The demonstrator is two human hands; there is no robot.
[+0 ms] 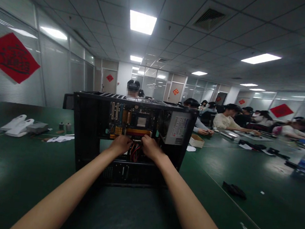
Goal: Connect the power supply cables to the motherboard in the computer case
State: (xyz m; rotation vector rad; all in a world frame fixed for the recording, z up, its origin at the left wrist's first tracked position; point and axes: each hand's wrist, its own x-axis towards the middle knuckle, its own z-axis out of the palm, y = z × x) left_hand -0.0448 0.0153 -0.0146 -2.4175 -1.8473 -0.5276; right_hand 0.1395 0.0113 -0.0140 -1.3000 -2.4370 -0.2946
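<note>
From the head camera, we have both arms stretched out to an open computer case that stands upright on the green table, its open side facing us. Our left hand and right hand sit side by side, nearly touching, inside the opening just below the motherboard, right above a bundle of red and black cables. Both sets of fingers are curled away from us into the case, so we cannot tell whether either grip is pinching something or only pressing.

We judge the step to be work at the board's lower edge, probably on a connector or cable there; the next move would call for small, careful finger work, since the fingertips are hidden from us.

Room is tight inside: the power supply crowds the right hand, and the case frame closes in on the left. Outside there is open table in front of the case and to the right. White objects lie well apart on the left, a small box sits beside the case on the right, and other people work farther along.
</note>
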